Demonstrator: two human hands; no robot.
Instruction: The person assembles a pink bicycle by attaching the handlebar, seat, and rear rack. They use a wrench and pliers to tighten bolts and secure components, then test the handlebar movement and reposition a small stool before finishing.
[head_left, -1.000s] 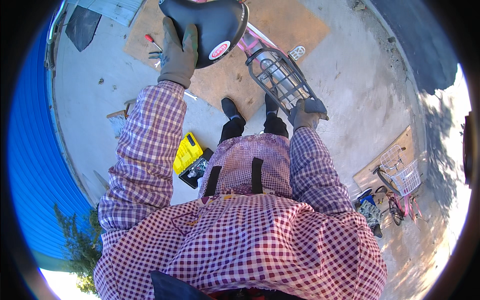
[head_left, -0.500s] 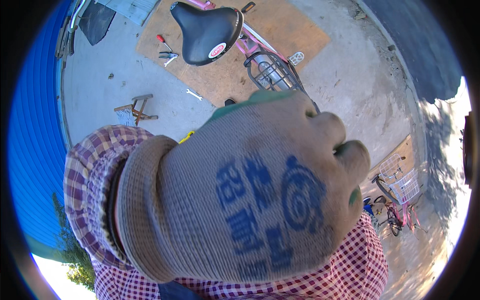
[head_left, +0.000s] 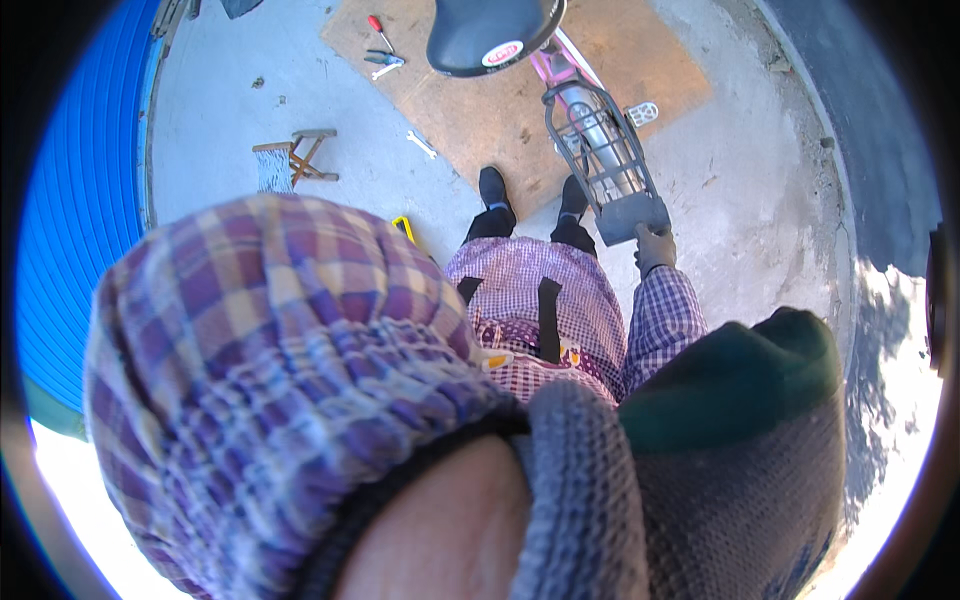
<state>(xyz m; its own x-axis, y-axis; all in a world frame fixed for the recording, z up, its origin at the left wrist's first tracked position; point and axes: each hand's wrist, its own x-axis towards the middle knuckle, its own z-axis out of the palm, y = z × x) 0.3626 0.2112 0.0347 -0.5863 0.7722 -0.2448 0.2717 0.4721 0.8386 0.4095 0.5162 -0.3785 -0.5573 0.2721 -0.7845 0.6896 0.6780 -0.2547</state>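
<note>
A pink bicycle (head_left: 558,62) is seen over a brown board (head_left: 480,120) laid on the concrete floor (head_left: 200,130), ahead of the wearer's shoes, with its rear toward the wearer. The black saddle (head_left: 497,35) and the dark wire rack (head_left: 600,150) are both in place on it, and a white pedal (head_left: 643,113) is seen beside the rack.

The right hand (head_left: 655,250), gloved, is set against the dark end plate (head_left: 632,217) of the rack; its fingers are partly hidden, so how firmly the plate is held cannot be told. The left hand (head_left: 740,450), also gloved, is raised close to the camera, well apart from the bicycle – how far it is open, and whether anything is held in it, cannot be told.

As for progress, the main rear parts appear to be assembled, and the work seems to be at a stage of handling rather than tightening. A screwdriver (head_left: 376,25) and pliers (head_left: 383,58) are left lying on the board, and a wrench (head_left: 421,145) is seen at its edge. What remains cannot be judged – the front of the bicycle is cut off from view.
</note>
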